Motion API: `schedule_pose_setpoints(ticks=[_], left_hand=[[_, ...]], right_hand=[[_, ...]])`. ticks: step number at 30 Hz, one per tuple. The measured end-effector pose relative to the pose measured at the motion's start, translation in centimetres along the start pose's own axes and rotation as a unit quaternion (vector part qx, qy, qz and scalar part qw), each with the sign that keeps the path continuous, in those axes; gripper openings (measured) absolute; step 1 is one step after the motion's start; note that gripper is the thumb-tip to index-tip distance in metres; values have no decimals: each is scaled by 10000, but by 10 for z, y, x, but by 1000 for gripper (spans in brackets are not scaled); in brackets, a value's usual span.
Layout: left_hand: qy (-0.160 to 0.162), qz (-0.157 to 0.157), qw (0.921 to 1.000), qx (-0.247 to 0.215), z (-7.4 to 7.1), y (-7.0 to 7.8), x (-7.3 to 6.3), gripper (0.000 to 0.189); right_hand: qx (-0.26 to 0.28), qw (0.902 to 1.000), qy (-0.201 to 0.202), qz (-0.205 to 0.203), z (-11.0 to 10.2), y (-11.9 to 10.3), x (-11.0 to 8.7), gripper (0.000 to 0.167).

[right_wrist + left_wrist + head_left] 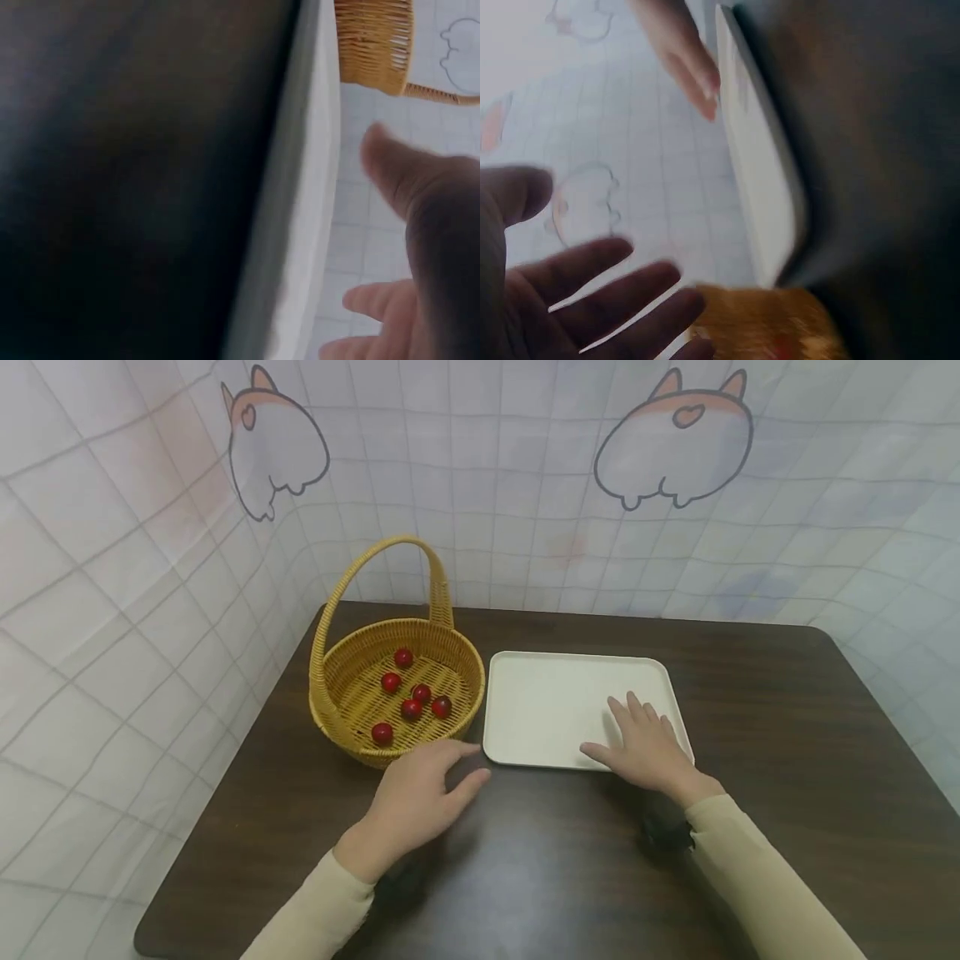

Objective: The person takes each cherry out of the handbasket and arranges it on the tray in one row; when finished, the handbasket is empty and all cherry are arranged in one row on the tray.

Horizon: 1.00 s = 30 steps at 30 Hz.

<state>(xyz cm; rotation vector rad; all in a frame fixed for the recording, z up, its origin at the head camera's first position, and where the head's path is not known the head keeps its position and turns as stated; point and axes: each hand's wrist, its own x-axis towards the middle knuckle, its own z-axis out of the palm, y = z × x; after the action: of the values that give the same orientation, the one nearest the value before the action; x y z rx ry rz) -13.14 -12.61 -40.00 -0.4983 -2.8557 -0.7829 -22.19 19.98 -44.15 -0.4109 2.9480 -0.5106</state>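
Observation:
A yellow wicker basket (352, 652) with a tall arched handle stands on the left of the table. Several dark red cherry-like fruits (412, 709) lie spread over its floor. To its right is a white rectangular tray (540, 702) with a low rim. My left hand (412, 797) is just in front of the basket's near edge, thumb and fingers apart with nothing between them. Over the right part of the tray is my right hand (645, 747), fingers spread and holding nothing. Whether it touches the tray, I cannot tell. The left wrist view shows the left fingers (630, 300) loosely extended.
The dark brown wooden table (540, 860) has rounded corners. A white grid-patterned cloth (495, 510) with cartoon animal drawings hangs behind it and along the left side. The basket's handle (405, 542) rises well above its rim.

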Motion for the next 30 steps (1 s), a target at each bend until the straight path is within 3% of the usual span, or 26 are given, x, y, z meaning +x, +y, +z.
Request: schedule_pose_setpoints(ticks=[3, 7, 13, 20, 24, 27, 30], left_hand=[[-73, -293, 9993, -239, -5, -18, -25, 37], [-49, -917, 9943, -546, -17, -53, -48, 33], [484, -1660, 9845, -283, -44, -112, -56, 36], [905, -2369, 9673, -78, -61, -165, -36, 33], [1080, -2710, 9529, -831, -62, -188, -15, 39], [1457, -2934, 9325, -1524, -59, -198, 3, 45], [1929, -2934, 9142, -2021, -52, -207, 20, 57]], right_hand=[[-38, 9995, 316, 90, 5, 7, -4, 91], [194, 9962, 816, 253, 7, 24, -8, 81], [856, 9884, 1034, 714, 6, 50, -14, 75], [1397, 9770, 1132, 1147, 11, 58, -12, 73], [1593, 9686, 1359, 1338, 15, 60, -10, 68], [1732, 9627, 1483, 1458, 16, 62, -10, 67], [1900, 9543, 1574, 1685, 17, 63, -10, 66]])
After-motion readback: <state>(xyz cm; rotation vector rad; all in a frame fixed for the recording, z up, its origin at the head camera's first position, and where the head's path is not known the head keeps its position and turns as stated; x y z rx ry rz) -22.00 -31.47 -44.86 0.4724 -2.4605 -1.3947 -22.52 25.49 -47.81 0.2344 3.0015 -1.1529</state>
